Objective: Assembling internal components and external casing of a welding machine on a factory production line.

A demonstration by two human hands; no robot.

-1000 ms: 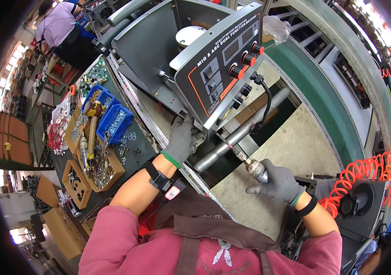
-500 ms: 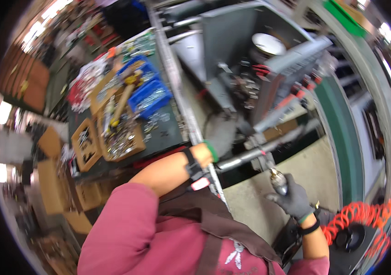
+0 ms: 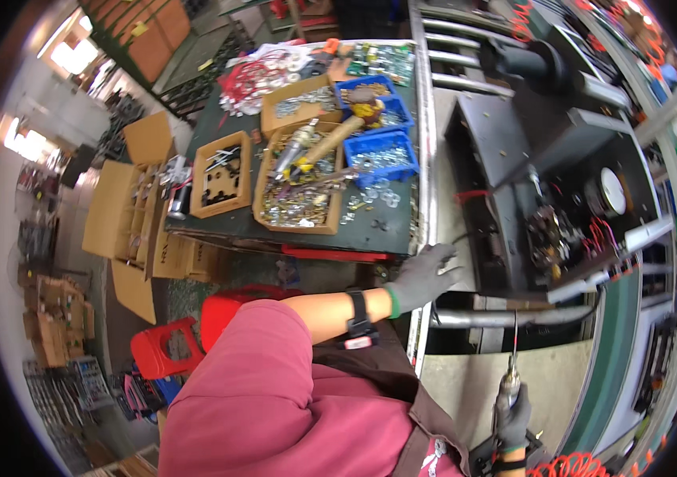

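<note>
My left hand, in a grey glove with a green cuff, is open with its fingers stretched out. It hovers by the near left corner of a dark metal housing, over the pale side rail; whether it touches is unclear. My right hand, also gloved, is closed round a power screwdriver. The tool's long thin bit points away from me, toward the housing's near edge. Inside the housing are a white-topped round part, red wires and a cluster of metal parts.
On the dark green workbench at left lie cardboard trays of fasteners, blue bins of screws and a wooden-handled hammer. Red stools stand below. A metal roller crosses before the housing. An orange coiled hose lies lower right.
The view has turned, so the workbench and housing show at a different angle. My left hand, blurred before, now shows with fingers spread. My right hand sits lower in view, still holding the screwdriver.
</note>
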